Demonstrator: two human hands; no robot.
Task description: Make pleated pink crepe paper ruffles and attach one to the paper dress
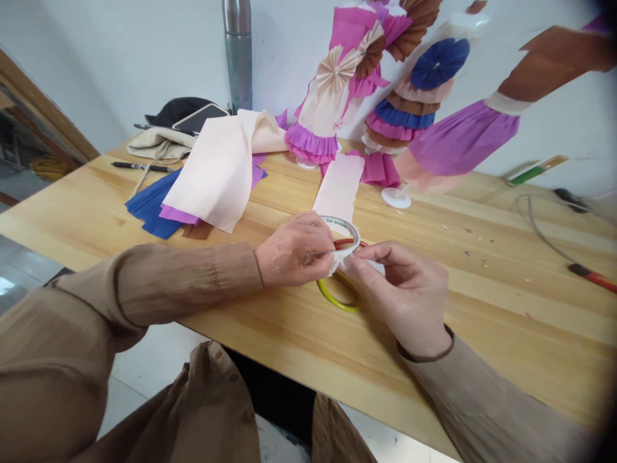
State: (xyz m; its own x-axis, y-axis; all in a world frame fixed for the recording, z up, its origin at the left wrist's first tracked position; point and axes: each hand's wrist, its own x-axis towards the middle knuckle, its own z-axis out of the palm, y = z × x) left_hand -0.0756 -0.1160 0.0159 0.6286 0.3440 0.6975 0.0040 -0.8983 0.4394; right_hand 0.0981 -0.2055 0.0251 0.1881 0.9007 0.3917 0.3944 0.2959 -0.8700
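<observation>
My left hand is closed on the edge of a roll of white tape, which is tilted over the table. A thin dark line, perhaps a blade or needle, shows across its fingers; I cannot make out what it is. With thumb and forefinger, my right hand pinches a whitish strip of tape beside the roll. Under both hands lie scissors with a yellow loop handle and a red one, their blades hidden. Just beyond the roll is a pale strip of crepe paper.
Cream crepe paper overlaps blue sheets at the left. Paper-dressed forms stand along the wall near a metal flask. A pen, a green-handled tool and a red-handled corded tool lie on the table.
</observation>
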